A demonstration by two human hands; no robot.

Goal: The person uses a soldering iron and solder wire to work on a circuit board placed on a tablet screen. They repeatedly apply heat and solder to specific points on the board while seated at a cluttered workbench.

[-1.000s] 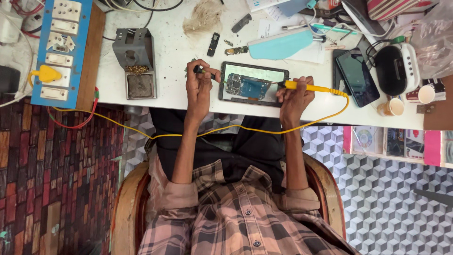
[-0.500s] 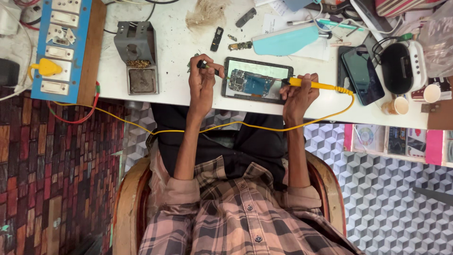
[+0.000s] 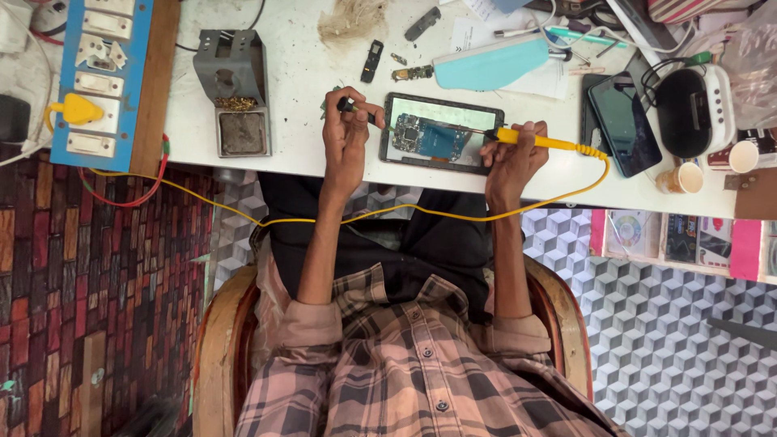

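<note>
Inspector: Both hands and the tablet sit where they did half a second ago; I log no real shift beyond slight camera drift.

Clerk: Grips?

Inspector: Left hand closed on a small dark tool, its tip at the tablet's left edge. Right hand closed on the yellow iron, tip lying over the opened tablet's board.

Clerk: Edges, clearance?

Inspector: Tablet lies just inside the tabletop near edge, between the hands. Open white surface left of it, up to the iron stand. Right side crowded: phone near, black-and-white device beyond.

Clerk: Counts?

Inspector: One tablet, one phone, one stand, two paper cups, one blue pouch, one switchboard with a yellow plug. One yellow cord runs across the lap.

Clerk: Surroundings?

Inspector: White tabletop, scuffed. Patterned brick-like floor on the left, cube-patterned floor on the right. Person is seated in a wooden chair.
</note>
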